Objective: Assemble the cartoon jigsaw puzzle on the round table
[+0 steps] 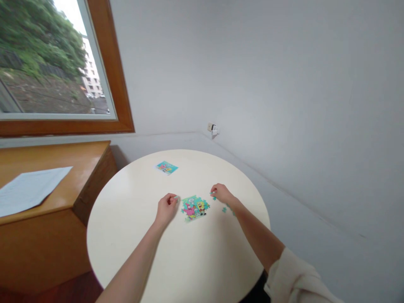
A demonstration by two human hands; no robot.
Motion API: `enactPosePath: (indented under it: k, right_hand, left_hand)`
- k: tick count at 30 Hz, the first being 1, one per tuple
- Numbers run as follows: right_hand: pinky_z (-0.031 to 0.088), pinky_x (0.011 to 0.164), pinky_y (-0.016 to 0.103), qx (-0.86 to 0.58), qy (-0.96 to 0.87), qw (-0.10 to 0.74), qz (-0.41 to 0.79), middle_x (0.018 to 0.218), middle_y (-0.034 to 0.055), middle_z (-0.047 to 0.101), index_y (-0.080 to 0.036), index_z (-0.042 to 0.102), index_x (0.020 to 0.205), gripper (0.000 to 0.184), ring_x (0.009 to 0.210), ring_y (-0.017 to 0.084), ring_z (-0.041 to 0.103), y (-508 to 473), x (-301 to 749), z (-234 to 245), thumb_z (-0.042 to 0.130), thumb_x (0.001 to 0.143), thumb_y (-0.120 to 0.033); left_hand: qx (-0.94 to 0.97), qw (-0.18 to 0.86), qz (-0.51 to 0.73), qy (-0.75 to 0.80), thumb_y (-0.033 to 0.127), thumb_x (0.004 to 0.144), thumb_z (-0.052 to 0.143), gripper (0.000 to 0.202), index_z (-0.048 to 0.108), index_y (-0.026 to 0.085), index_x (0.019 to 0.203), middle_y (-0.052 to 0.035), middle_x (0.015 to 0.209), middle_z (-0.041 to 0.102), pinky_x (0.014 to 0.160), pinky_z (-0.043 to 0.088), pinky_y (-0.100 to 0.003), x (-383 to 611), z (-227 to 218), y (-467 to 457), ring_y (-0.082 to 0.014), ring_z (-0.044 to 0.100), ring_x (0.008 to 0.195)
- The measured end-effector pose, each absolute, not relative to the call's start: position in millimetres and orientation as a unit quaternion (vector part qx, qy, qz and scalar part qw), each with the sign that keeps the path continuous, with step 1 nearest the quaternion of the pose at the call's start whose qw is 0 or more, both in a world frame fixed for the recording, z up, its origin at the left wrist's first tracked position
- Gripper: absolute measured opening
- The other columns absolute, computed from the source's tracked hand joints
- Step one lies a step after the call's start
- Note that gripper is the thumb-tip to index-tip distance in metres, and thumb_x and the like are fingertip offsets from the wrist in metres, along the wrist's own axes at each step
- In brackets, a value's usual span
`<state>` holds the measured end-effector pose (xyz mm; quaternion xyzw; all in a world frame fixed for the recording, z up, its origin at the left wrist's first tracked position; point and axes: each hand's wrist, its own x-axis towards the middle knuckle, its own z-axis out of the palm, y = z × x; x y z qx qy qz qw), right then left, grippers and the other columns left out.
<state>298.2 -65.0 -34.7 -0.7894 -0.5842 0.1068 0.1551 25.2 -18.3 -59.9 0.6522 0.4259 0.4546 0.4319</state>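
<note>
A partly joined jigsaw puzzle (195, 208), teal with a pink and a yellow cartoon figure, lies on the round white table (126, 227). Just left of it is my left hand (167, 208), closed in a pinch on a small pale puzzle piece (176, 198). My right hand (221, 192) is to the upper right of the puzzle, its fingertips together on a teal puzzle piece (211, 193). Another piece (214, 198) lies just under those fingers. A loose piece (224, 209) rests below my right wrist, and more are partly hidden by the forearm.
A small picture card (167, 167) with similar cartoon figures lies toward the table's far edge. To the left stands a wooden cabinet (91, 168) bearing a white paper sheet (34, 187). A wall socket with a plug (214, 129) is behind the table, and a window is at upper left.
</note>
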Motion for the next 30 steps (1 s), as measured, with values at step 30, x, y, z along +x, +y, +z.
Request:
enactPosePath:
  k: [30]
  right_hand:
    - [0.053,0.063,0.028,-0.692,-0.509,0.418,0.296,0.062,0.0015,0.066,-0.015,0.063,0.074,0.012,0.06,0.015,0.064,-103.8,298.4,-38.8,0.068,0.067,-0.024]
  left_hand:
    - [0.65,0.437,0.451,0.428,0.037,0.064,0.051,0.025,0.063,0.015,0.068,0.0025,0.051,0.05,0.053,0.033,-0.024,24.6,-59.8,-20.6,-0.0115,0.043,0.052]
